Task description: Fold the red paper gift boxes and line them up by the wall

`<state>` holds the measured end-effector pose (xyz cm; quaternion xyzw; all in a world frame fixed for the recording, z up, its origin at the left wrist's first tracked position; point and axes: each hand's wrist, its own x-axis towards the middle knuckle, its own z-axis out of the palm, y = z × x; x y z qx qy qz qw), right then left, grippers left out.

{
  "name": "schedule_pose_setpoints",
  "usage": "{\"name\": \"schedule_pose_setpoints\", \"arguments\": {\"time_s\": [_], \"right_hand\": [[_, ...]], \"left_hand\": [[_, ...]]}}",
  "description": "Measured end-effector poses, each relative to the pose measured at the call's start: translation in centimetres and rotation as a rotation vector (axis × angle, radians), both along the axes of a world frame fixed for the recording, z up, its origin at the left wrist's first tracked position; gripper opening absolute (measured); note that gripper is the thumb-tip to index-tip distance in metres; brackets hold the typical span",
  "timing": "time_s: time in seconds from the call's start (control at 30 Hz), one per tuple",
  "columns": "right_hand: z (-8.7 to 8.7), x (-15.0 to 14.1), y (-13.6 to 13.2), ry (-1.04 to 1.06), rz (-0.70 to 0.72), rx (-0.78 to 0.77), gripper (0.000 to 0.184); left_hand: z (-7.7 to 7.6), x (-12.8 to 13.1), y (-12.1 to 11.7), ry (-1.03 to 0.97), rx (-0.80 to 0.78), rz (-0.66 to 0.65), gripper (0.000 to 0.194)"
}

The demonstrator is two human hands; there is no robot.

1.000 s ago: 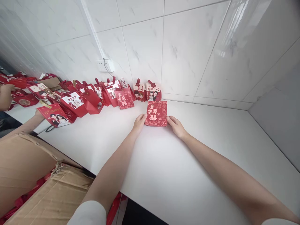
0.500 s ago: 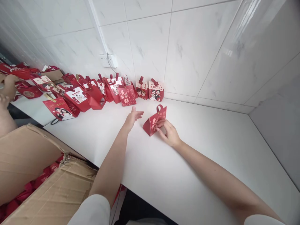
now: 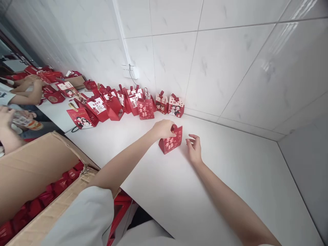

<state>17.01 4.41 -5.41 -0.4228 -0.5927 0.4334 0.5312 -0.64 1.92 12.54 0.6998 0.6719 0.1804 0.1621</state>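
At a white table (image 3: 230, 147), left hand (image 3: 163, 129) clamps a red box (image 3: 172, 145), whose top overtight fingers could crease; right hand (image 3: 194, 150) hovers beside, fingers apart.

Person's L hand (image 3: 163, 129) has the red box (image 3: 171, 146) by its top ridge, right at the ribbon loop (image 3: 174, 128); box stands on the white table (image 3: 230, 147), tent-shaped, w/ pale lettering on the near face; R hand (image 3: 195, 150) is just apart from it at 3 o'clock, fingers loosely curled; reckoning from that box, a matching box (image 3: 146, 111) sits btwn 10 & 11, nr end of a jumbled bunch of red gift boxes (image 3: 97, 106) at approx. 10; two cartoon-couple boxes (image 3: 176, 108) at 12, nr the tiled wall (image 3: 174, 51); wall socket (image 3: 130, 72) at 11; cardboard carton (image 3: 33, 164) at 8, w/ red items (image 3: 60, 186) inside; over at 9, co-worker's hand (image 3: 5, 118) w/ a bottle (image 3: 28, 122), label too blurred to read.
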Motion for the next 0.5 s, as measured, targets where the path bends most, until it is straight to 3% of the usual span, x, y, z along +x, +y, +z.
{"name": "schedule_pose_setpoints", "arguments": {"time_s": [0.1, 0.23, 0.37, 0.43, 0.5], "right_hand": [[-0.2, 0.1, 0.0, -0.002, 0.048, -0.021, 0.033], [-0.3, 0.3, 0.1, 0.002, 0.070, -0.070, 0.030], [-0.2, 0.4, 0.1, 0.004, 0.074, -0.115, 0.027], [-0.2, 0.4, 0.1, -0.001, 0.084, -0.135, 0.027], [-0.1, 0.4, 0.1, -0.002, 0.089, -0.153, 0.026]], "left_hand": [[0.7, -1.3, 0.3, -0.087, -0.076, -0.171, 0.013], [2.8, -3.4, -1.2, -0.097, -0.208, -0.338, 0.021], [4.5, -5.3, -3.6, -0.232, -0.239, -0.285, 0.043], [5.3, -6.4, -4.7, -0.260, -0.154, -0.255, 0.054], [6.1, -7.3, -5.4, -0.226, -0.041, -0.192, 0.050]]}}
